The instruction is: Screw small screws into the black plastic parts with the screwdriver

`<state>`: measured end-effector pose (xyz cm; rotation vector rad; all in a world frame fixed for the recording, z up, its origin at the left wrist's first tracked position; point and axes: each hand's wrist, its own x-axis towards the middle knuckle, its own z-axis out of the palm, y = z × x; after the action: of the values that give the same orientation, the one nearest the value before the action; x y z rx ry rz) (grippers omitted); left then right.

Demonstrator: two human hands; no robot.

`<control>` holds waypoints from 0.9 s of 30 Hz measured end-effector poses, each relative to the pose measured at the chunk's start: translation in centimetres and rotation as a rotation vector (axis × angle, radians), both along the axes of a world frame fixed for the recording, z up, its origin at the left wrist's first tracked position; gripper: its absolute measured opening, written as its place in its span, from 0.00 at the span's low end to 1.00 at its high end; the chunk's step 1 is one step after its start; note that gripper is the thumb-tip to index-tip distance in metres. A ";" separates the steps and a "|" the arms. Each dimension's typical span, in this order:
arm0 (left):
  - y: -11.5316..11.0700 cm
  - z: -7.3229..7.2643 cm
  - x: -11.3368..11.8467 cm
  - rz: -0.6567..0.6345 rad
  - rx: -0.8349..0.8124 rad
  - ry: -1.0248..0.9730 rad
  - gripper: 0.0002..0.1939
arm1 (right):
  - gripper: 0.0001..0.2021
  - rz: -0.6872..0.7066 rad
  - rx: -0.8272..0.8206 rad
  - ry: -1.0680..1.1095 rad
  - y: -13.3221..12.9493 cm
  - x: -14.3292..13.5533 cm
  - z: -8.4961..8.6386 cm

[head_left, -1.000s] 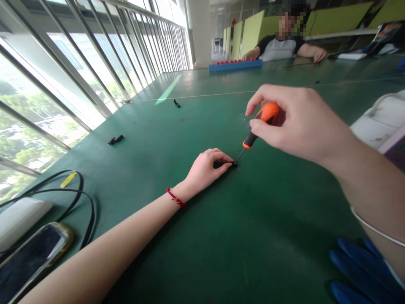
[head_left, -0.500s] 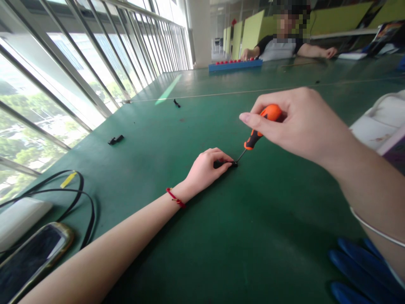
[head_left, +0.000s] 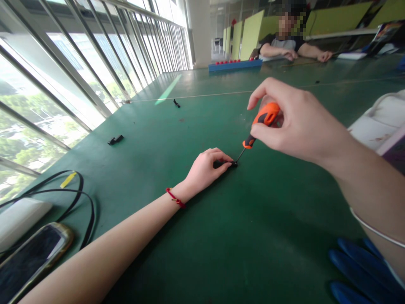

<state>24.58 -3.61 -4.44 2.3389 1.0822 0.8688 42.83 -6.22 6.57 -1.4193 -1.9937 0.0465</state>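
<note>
My left hand [head_left: 209, 169] rests on the green table [head_left: 196, 240], pinching a small black part [head_left: 234, 164] against the surface. Most of that part is hidden under the fingers; only its right end pokes out. In my right hand [head_left: 294, 118] is an orange and black screwdriver [head_left: 265, 115], tilted, with its thumb along the handle and the index finger lifted off it. The thin shaft slopes down to the left, and its tip meets the exposed end of the black part.
Two small black pieces [head_left: 115, 140] [head_left: 176, 103] lie to the left and further back. A phone [head_left: 34, 257], a white box [head_left: 25, 215] and a black cable [head_left: 82, 185] sit front left, a blue glove [head_left: 363, 270] front right. Across the table sits a person [head_left: 281, 46] beside a blue rack [head_left: 236, 65].
My right fingers have loosened and the index finger has risen from the handle, which has turned a little. My left hand stays put. The person opposite has drawn a hand back from the blue rack.
</note>
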 end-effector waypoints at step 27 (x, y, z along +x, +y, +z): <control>0.0 0.1 0.0 -0.006 0.001 0.005 0.08 | 0.11 0.015 -0.005 0.026 0.1 0.2 0.0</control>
<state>24.56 -3.58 -4.37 2.3451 1.0765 0.8612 42.98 -6.15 6.57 -1.3996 -1.9848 0.0757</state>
